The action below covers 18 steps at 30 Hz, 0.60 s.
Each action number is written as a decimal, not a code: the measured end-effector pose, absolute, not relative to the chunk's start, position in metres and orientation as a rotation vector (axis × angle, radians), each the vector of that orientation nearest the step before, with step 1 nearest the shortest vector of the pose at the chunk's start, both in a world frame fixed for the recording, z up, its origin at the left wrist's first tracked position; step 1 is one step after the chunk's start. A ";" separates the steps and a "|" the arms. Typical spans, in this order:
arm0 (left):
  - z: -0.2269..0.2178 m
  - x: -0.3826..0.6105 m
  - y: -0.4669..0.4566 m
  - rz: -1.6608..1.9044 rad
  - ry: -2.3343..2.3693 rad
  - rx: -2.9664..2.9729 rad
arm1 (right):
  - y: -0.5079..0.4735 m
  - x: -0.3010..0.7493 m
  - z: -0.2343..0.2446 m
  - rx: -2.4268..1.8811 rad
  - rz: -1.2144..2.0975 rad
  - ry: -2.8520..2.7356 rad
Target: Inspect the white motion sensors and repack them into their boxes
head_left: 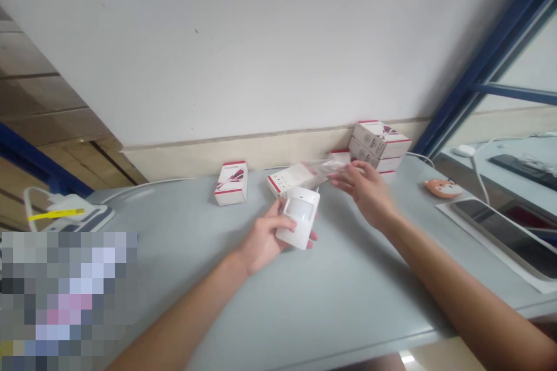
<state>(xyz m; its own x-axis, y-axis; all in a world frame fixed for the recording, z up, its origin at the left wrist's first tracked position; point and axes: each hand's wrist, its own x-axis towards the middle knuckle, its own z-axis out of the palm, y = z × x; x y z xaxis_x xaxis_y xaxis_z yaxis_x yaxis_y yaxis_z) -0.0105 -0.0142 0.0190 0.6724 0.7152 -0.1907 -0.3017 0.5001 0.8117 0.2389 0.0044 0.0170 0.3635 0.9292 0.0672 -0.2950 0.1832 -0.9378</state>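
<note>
My left hand [265,237] is closed around a white motion sensor [299,217], thumb across its front and fingers behind it. A short thin rod sticks up from the sensor's top corner. My right hand [363,188] pinches a clear plastic bag [326,167], which is thin and slightly blurred. The bag hangs over a white-and-red box [285,178] lying on the grey table [209,278] just behind the sensor. Part of another box [340,155] shows behind the bag.
A white-and-red box [231,183] stands to the left near the wall. Several similar boxes [379,145] are stacked at the back right. An orange animal-shaped object [444,188] and a phone [507,235] lie at right. A white device [80,214] with cable sits at left.
</note>
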 end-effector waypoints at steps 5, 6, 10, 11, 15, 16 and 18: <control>0.024 -0.006 -0.016 0.677 0.499 0.719 | 0.005 0.230 0.005 -1.043 1.086 -0.850; 0.025 -0.005 -0.016 0.684 0.511 0.713 | 0.005 0.232 0.004 -1.099 1.010 -0.870; 0.026 -0.003 -0.018 0.721 0.499 0.673 | -0.001 0.233 0.010 -1.235 0.700 -1.048; 0.026 -0.003 -0.019 0.731 0.490 0.660 | -0.004 0.229 0.013 -1.203 0.723 -1.117; 0.026 0.003 -0.025 0.773 0.468 0.624 | -0.016 0.212 0.020 -1.080 1.093 -1.241; 0.026 0.004 -0.027 0.785 0.460 0.614 | -0.018 0.210 0.021 -1.085 1.186 -1.208; 0.026 0.008 -0.030 0.797 0.456 0.596 | -0.021 0.208 0.022 -1.081 1.348 -1.148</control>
<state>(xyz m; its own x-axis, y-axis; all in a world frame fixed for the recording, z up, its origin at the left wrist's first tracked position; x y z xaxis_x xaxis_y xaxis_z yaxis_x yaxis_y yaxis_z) 0.0078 -0.0302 0.0258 0.6188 0.7700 -0.1554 -0.5241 0.5521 0.6485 0.2081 -0.0205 0.0215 -0.0804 0.9966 -0.0174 -0.1414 -0.0287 -0.9895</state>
